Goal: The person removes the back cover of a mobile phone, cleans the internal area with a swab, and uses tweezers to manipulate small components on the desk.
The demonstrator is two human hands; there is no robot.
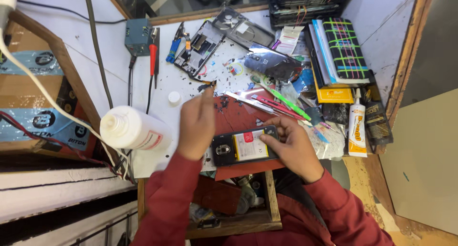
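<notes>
An opened black phone (238, 148) with its battery showing lies on a red mat (241, 115) near the table's front edge. My right hand (292, 148) rests on the phone's right end and grips it. My left hand (196, 127) is raised over the mat to the left of the phone. Its fingertips pinch a small dark scrap (206, 87). Both arms wear red sleeves.
A white plastic bottle (131, 128) lies on its side at the left. Phone frames (202, 46), a dark back cover (272, 62), a red-handled screwdriver (152, 57), tweezers, green and pink pry tools (281, 103) and a glue tube (356, 129) crowd the white table. An open drawer (229, 205) sits below.
</notes>
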